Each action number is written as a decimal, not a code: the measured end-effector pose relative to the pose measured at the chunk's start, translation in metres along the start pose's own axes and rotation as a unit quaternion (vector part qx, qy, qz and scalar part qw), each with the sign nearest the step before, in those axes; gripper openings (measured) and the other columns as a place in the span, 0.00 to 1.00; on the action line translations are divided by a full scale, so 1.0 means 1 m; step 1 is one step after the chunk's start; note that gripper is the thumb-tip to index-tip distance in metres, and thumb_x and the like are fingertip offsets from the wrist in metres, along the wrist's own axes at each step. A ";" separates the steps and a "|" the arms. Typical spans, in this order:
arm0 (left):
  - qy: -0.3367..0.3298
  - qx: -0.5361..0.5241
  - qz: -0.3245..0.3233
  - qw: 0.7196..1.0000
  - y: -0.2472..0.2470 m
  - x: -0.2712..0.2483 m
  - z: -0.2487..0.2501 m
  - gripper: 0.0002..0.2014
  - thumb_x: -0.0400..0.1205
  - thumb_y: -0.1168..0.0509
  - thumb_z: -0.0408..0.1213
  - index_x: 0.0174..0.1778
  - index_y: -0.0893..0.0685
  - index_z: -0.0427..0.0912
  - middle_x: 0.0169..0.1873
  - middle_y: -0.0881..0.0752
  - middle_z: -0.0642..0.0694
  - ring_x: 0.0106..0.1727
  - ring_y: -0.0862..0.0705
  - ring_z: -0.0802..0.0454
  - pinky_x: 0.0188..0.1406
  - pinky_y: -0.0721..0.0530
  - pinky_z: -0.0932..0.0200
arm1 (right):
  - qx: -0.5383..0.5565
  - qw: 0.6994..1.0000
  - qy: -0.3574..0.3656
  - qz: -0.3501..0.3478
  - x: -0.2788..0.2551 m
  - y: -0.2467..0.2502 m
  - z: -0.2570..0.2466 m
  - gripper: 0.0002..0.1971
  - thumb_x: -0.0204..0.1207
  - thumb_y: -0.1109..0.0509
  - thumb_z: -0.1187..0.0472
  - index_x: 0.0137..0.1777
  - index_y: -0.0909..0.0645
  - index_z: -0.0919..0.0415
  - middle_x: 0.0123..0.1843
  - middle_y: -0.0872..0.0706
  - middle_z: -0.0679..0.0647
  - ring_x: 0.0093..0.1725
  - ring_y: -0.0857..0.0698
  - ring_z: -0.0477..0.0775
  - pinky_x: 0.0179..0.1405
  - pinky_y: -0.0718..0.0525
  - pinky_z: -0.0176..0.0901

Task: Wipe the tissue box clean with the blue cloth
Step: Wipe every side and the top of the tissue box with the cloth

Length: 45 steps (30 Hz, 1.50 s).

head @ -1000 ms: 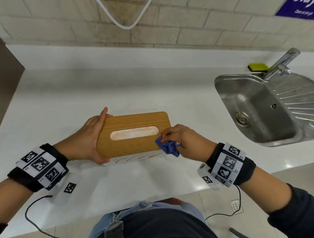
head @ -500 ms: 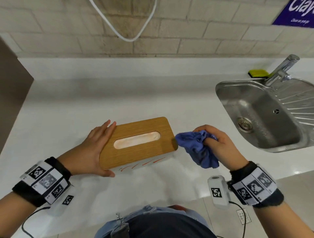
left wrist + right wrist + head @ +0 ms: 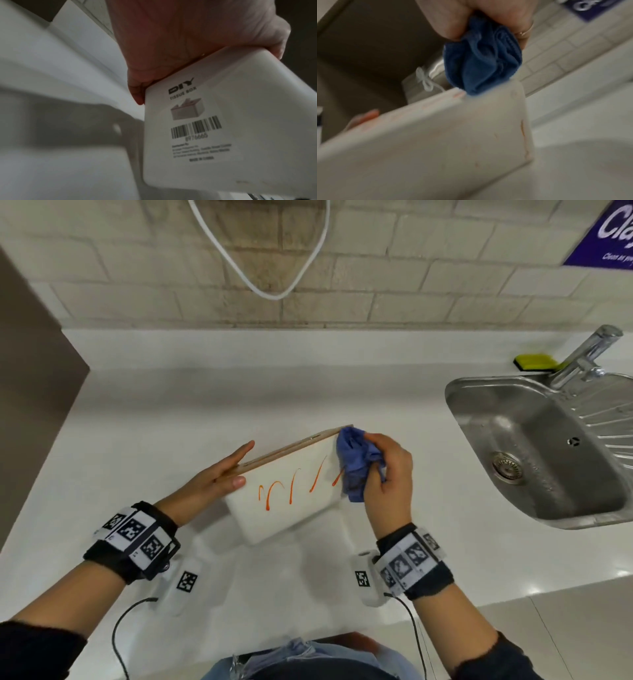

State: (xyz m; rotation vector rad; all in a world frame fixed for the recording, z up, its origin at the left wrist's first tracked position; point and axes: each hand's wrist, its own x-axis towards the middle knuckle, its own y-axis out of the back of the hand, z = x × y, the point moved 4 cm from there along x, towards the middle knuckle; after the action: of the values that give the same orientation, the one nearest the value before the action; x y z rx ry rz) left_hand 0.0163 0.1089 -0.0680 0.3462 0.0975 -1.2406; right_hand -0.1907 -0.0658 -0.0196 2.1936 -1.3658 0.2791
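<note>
The tissue box [image 3: 291,508] is tipped back on the white counter [image 3: 164,419], its white side with orange streaks [image 3: 274,494] facing me and its wooden lid edge-on at the top. My left hand [image 3: 219,481] grips the box's left end, fingers along the lid and thumb on the white side. In the left wrist view the palm [image 3: 188,33] wraps the end above the labelled bottom of the box [image 3: 223,121]. My right hand [image 3: 387,474] holds the bunched blue cloth [image 3: 356,463] against the box's upper right corner. The right wrist view shows the cloth [image 3: 481,65] touching the box [image 3: 436,142].
A steel sink [image 3: 455,412] with a faucet [image 3: 585,354] lies to the right, a yellow-green sponge [image 3: 534,361] behind it. A white cable [image 3: 267,289] loops down the brick wall. A brown panel [image 3: 34,354] bounds the counter's left side.
The box has been tipped back from lid-up so that its streaked white side faces up. My right hand has brought the cloth from beside the box onto its upper right corner.
</note>
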 end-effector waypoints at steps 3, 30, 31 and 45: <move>-0.002 -0.015 0.015 1.000 0.000 0.003 -0.004 0.44 0.59 0.32 0.70 0.73 0.37 0.70 0.64 0.21 0.60 0.60 0.21 0.77 0.58 0.26 0.81 | -0.107 0.991 0.045 -0.061 -0.015 -0.023 0.011 0.23 0.69 0.44 0.68 0.63 0.23 0.57 0.66 0.20 0.56 0.61 0.28 0.52 0.64 0.30 0.44; -0.054 -0.020 0.038 0.998 0.001 0.005 -0.014 0.35 0.74 0.43 0.65 0.77 0.44 0.68 0.58 0.17 0.45 0.65 0.20 0.62 0.70 0.29 0.72 | -0.017 0.922 0.241 -0.301 -0.053 -0.101 -0.037 0.24 0.64 0.42 0.67 0.62 0.19 0.63 0.64 0.15 0.57 0.47 0.24 0.55 0.52 0.25 0.49; -0.054 -0.010 0.036 0.998 0.001 0.005 -0.016 0.34 0.74 0.43 0.65 0.77 0.44 0.68 0.55 0.18 0.35 0.64 0.19 0.51 0.71 0.28 0.65 | -0.011 0.913 0.259 -0.315 -0.052 -0.099 -0.035 0.23 0.64 0.42 0.67 0.59 0.17 0.62 0.62 0.14 0.56 0.47 0.24 0.55 0.51 0.25 0.49; -0.100 0.086 0.059 0.989 -0.002 0.012 -0.008 0.37 0.70 0.42 0.58 0.78 0.41 0.61 0.55 0.18 0.50 0.59 0.21 0.62 0.61 0.29 0.69 | -0.142 0.870 0.222 -0.417 -0.029 -0.026 0.020 0.15 0.62 0.43 0.64 0.33 0.13 0.57 0.36 0.09 0.47 0.47 0.26 0.50 0.53 0.29 0.52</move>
State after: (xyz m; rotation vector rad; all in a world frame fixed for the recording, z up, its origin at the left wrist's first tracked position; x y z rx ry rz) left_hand 0.0195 0.1003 -0.0794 0.3705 -0.2006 -1.1614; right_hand -0.1832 -0.0458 -0.0578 2.0697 -0.1372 0.2113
